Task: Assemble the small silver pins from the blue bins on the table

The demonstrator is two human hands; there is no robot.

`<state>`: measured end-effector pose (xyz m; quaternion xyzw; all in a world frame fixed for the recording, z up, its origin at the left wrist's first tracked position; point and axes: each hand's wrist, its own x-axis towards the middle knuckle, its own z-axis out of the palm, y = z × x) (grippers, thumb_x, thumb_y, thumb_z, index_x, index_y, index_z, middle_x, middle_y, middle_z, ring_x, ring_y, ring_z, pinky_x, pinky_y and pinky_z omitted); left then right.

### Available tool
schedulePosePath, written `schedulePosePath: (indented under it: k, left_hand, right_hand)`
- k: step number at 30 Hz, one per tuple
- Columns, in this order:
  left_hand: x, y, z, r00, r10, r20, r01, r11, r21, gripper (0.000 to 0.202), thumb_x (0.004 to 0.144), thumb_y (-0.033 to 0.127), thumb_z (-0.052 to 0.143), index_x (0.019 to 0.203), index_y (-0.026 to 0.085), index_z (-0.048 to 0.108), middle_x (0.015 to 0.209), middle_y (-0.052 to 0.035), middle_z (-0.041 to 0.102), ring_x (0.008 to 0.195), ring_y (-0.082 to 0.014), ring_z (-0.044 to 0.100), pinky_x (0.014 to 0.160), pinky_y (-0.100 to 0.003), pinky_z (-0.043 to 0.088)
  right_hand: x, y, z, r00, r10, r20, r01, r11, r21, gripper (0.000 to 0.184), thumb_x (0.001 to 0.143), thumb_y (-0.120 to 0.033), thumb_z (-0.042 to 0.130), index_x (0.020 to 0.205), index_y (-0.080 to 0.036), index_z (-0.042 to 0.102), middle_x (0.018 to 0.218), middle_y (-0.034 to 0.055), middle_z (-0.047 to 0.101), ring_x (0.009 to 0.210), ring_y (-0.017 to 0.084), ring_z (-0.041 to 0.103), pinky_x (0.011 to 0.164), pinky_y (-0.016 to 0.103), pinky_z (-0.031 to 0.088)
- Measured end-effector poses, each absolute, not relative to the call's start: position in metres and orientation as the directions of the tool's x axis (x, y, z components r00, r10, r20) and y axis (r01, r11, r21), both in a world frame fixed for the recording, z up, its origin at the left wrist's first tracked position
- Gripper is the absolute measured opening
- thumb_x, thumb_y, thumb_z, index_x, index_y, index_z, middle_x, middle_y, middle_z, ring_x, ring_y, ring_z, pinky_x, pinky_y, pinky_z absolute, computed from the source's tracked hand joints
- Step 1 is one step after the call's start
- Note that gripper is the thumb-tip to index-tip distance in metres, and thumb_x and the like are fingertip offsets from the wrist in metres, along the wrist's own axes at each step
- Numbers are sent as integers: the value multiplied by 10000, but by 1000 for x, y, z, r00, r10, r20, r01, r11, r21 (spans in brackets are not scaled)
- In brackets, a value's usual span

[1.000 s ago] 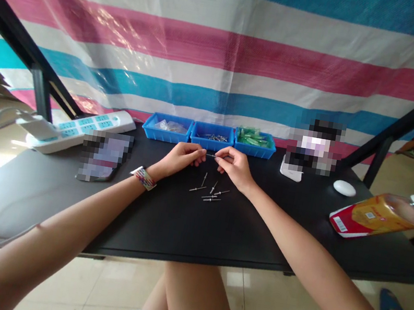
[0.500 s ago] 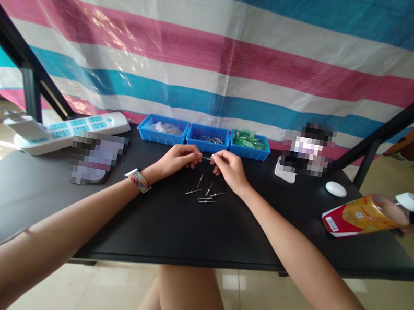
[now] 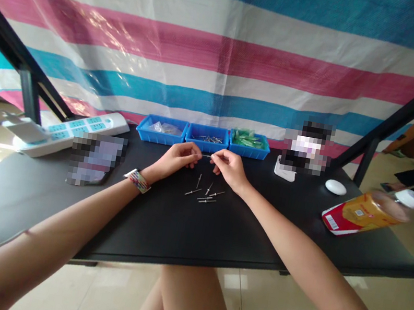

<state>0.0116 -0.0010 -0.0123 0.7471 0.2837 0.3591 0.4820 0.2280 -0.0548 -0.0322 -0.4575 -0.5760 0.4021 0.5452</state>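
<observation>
Between my two hands a thin metal pop rivet [image 3: 207, 156] is held level, just in front of the blue bins. My left hand [image 3: 184, 156] is closed in a pinch at its left end. The fingertips of my right hand [image 3: 227, 166] pinch the other end. Several loose pop rivets [image 3: 206, 200] lie scattered on the black table below my hands. Behind them, the middle blue bin [image 3: 206, 145] holds more rivets. The left blue bin [image 3: 160, 137] contains clear plastic bags, and the right blue bin [image 3: 248, 152] contains green packets.
A white power strip [image 3: 76, 130] and a blurred phone-like object [image 3: 97, 160] lie at left. At right are a white case [image 3: 284, 170], a white oval object [image 3: 335, 187] and a drink bottle [image 3: 366, 213]. A striped sheet [image 3: 222, 62] hangs behind the black table [image 3: 161, 237].
My hands stay nearly in place, still pinching the rivet, and more of it shows between my fingers. The view has shifted slightly. A person's dark-clothed leg now shows at far right.
</observation>
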Motion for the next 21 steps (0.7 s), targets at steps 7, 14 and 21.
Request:
schedulePosePath:
  k: [7,14,21]
  left_hand:
    - [11,0,-14,595,757,271,120,-417,901,423,940,574,716,839,163,709,717,-20,670,640,-135,628,609,-238,507]
    - [10,1,-15,570,784,244,138,-384,913,453,968,600,674,874,160,725,710,-25,669,635,-138,636,586,-232,485]
    - [12,1,-14,551,809,206,54,-281,958,450,965,598,639,932,152,687,734,-26,667,623,-142,653,578,-242,498]
  right_hand:
    - [228,-56,-32,37,967,251,38,250,-967,370,758,-519,840,911,-220,684,793,-5,704,558,129,640,502,252,537]
    - [227,-54,-25,47,958,284,38,282,-959,298,733,-433,848,799,-214,658,714,-15,666,555,135,641,513,262,548]
    - [232,-48,-14,165,963,212,-80,227,-971,474,732,-457,839,1126,-213,743,1250,108,798,522,127,674,479,304,577]
